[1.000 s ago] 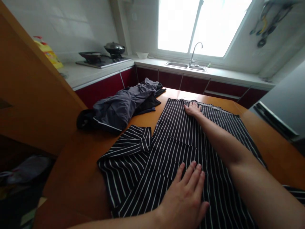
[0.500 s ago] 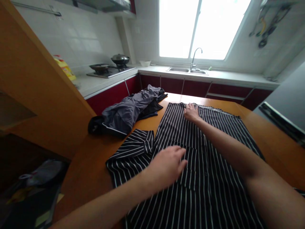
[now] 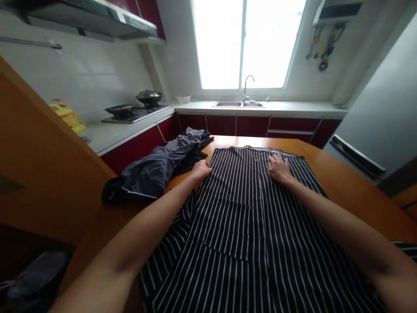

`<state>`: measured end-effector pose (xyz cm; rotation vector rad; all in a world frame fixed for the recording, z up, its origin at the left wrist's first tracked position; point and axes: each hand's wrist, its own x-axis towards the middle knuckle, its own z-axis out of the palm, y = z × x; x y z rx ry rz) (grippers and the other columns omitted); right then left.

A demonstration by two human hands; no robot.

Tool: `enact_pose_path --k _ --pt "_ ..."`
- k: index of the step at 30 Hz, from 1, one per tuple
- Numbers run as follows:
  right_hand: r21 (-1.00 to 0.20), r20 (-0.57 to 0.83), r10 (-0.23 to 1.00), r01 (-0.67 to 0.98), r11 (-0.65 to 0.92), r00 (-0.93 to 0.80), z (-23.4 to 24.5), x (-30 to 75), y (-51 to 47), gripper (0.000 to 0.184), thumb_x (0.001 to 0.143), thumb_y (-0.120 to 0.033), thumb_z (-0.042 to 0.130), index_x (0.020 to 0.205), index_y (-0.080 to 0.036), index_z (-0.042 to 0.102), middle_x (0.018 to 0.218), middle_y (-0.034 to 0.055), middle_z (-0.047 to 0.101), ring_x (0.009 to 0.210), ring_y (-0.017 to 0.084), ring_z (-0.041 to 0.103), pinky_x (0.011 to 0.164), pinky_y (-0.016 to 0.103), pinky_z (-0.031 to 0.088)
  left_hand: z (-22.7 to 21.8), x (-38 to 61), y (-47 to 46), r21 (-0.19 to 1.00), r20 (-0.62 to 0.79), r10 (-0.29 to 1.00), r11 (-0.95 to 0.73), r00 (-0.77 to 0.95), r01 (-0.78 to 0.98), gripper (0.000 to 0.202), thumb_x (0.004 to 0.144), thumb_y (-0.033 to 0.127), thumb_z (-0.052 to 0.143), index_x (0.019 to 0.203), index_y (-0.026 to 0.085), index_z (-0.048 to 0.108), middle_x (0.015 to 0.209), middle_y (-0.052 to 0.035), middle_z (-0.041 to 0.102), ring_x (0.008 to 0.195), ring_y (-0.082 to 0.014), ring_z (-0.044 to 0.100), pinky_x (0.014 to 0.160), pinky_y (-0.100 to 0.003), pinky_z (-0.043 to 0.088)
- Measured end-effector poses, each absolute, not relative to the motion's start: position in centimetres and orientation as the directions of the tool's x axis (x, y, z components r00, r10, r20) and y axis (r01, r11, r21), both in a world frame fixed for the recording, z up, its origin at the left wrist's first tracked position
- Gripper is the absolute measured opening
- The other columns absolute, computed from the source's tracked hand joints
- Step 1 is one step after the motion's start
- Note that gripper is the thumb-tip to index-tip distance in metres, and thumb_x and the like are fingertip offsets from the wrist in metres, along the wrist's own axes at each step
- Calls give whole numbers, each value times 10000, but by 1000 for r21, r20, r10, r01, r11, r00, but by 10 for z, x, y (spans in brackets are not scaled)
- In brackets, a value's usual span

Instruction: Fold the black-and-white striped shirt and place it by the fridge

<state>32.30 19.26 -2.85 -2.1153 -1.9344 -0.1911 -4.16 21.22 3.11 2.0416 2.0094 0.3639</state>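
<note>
Palm of R hand (image 3: 278,168) lying open on striped shirt (image 3: 241,226) nr far hem | L hand (image 3: 200,168) curling at its side edge, grip unclear | shirt lying btwn hands on table (image 3: 345,187) | grey clothes (image 3: 156,171) just beyond L hand | prob. smoothing step; next needing even outward pull

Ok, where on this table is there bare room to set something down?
Widest bare wood: the table right of the striped shirt, out to its edge. A smaller patch lies near left, in front of the grey clothes. A thin strip runs beyond the shirt's far hem. The middle is crowded: shirt, left hand and right hand.
</note>
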Motion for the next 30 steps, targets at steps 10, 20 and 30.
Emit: enact_pose_path --k 10,20,30 --pt "-247 222 955 959 -141 198 -36 332 186 530 1020 -392 267 1383 -118 539 1543 195 437 1458 315 340 1172 534 242 27 -46 217 232 -22 999 43 -39 972 268 796 176 638 1062 153 661 1119 -146 716 1059 -283 675 877 -310 507" --pt "-225 186 962 962 -157 200 -31 329 184 512 1015 -366 297 1401 -125 531 1570 191 399 1463 306 334 1183 516 224 12 55 213 78 186 860 -494 474 866 493 1003 371 397 1448 174 477 1561 -127 420 1457 -268 359 1185 -416 301" --pt "-213 189 960 963 -165 207 -30 330 185 531 1009 -372 295 1435 -134 503 1575 177 394 1462 301 329 1182 515 222 -14 139 271 150 0 818 -569 575 809 793 1003 615 142 1584 85 245 1667 -147 133 1549 -262 101 1244 -486 109"
